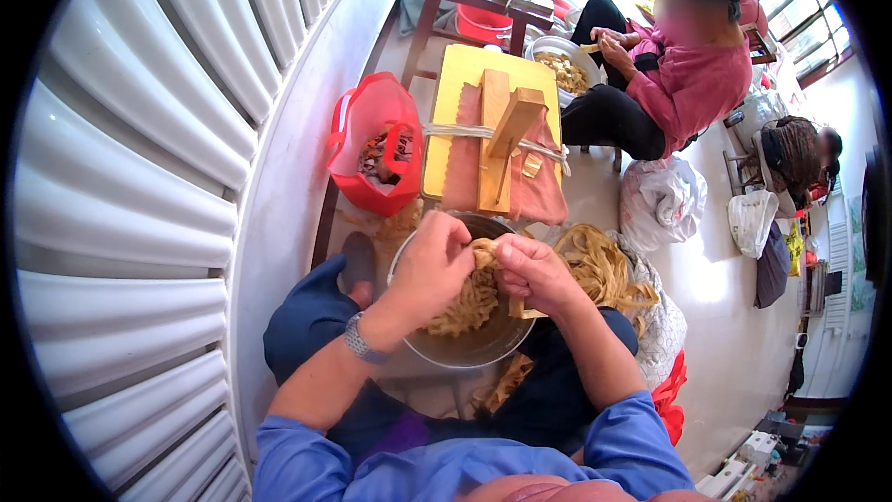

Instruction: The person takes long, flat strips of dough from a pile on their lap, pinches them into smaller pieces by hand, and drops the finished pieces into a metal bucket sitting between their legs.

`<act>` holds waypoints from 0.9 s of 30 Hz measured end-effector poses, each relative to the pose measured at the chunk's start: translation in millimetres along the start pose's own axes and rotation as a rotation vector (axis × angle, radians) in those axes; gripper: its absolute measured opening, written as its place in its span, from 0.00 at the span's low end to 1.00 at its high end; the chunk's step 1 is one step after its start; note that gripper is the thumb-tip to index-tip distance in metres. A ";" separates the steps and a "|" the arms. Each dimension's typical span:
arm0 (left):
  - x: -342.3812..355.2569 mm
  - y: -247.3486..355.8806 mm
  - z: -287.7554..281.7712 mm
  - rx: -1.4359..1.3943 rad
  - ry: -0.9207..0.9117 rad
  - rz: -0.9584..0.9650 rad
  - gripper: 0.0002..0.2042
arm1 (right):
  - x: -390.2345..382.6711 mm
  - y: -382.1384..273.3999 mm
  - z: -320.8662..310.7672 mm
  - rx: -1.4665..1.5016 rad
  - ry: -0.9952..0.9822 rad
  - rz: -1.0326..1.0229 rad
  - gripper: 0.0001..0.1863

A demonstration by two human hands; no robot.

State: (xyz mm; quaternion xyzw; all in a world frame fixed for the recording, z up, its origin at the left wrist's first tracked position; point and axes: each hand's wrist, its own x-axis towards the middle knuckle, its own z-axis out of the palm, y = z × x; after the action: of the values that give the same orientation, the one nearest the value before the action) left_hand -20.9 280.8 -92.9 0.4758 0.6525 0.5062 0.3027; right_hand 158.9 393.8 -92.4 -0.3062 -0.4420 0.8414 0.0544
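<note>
In the head view my left hand (437, 258) has its fingers curled together at a folded tan strip (483, 253), apparently pinching it. My right hand (534, 274) grips that strip with the thumb on top, and a length hangs below it. Both hands are over a steel pot (454, 353) that holds a heap of similar knotted tan pieces (462, 311). A loose bundle of long tan strips (599, 274) lies just right of the pot.
Ahead stand a yellow board (460, 70) with a wooden fixture (511, 130) and a red bag (358, 181). A white radiator (149, 223) runs along the left. A co-worker (688, 84) sits beside a bowl (563, 74), near a white sack (660, 200).
</note>
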 end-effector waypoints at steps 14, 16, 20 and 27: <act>2.5 -4.0 -15.0 -0.579 -0.116 -0.253 0.05 | 1.3 -5.8 16.5 -0.058 0.013 -0.012 0.16; 7.0 -3.6 -21.9 -0.736 -0.121 -0.330 0.04 | -1.0 -8.2 7.2 -0.147 -0.022 -0.036 0.14; 10.2 -6.1 -32.9 -0.735 -0.081 -0.327 0.04 | -2.4 -11.5 -0.8 -0.239 0.043 -0.102 0.09; 13.2 -1.9 -32.4 0.174 -0.007 0.236 0.17 | -1.2 -8.2 5.3 -0.558 0.173 -0.270 0.10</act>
State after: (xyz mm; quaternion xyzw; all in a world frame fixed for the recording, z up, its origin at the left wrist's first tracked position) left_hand -54.8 280.9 -83.8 0.5754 0.6324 0.4782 0.2007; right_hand 155.4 394.5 -83.3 -0.3180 -0.6861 0.6438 0.1169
